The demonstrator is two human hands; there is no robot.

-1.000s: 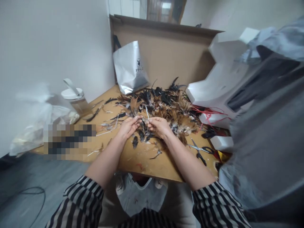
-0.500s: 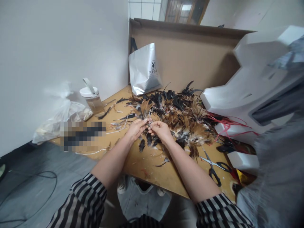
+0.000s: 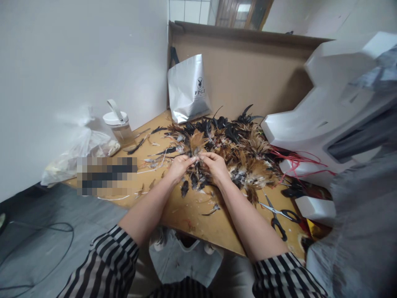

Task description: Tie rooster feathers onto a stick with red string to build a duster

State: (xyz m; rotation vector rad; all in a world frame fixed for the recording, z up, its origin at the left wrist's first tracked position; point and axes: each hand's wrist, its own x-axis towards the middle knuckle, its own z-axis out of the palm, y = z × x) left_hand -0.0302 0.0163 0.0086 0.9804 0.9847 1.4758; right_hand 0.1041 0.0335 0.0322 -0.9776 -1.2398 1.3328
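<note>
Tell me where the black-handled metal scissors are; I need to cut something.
The black-handled metal scissors lie on the wooden table, right of the right hand, beside the feather pile.

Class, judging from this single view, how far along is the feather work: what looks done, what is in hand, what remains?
Done: loose stripped quills and scraps lie scattered on the table. In hand: the left hand and right hand pinch a brown feather between them. Left: the large feather pile looks unsorted; the scissors lie untouched.

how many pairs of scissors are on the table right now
1. The scissors lie open on the wooden table, near its front edge, right of the right hand and beside the feather pile. Others could be hidden under the feathers.
</note>
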